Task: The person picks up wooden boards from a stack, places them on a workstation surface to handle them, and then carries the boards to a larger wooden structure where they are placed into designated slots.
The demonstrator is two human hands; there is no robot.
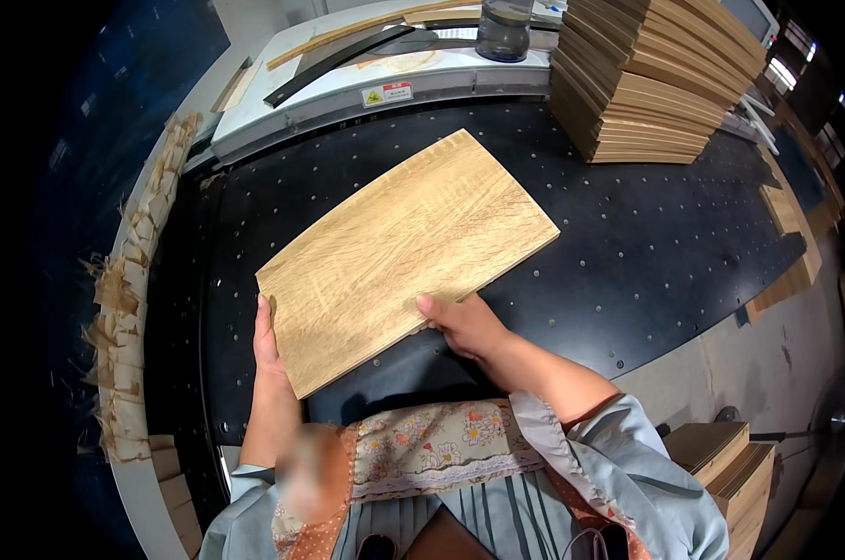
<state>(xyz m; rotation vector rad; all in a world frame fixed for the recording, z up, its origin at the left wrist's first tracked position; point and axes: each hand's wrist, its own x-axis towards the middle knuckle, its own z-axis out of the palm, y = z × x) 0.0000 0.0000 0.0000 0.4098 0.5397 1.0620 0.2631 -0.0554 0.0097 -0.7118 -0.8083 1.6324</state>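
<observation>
A rectangular wood-grain board is held at a slant over the black table. My left hand grips its left end, with the fingers along the short edge and partly hidden behind the panel. At the near long edge, my right hand pinches the board, thumb on the top face and the other fingers underneath, mostly out of sight.
The black table top is dotted with small round studs. A tall stack of boards stands at the far right. Behind is a white machine ledge with a dark bar and a clear bottle. Torn-edged strips line the left.
</observation>
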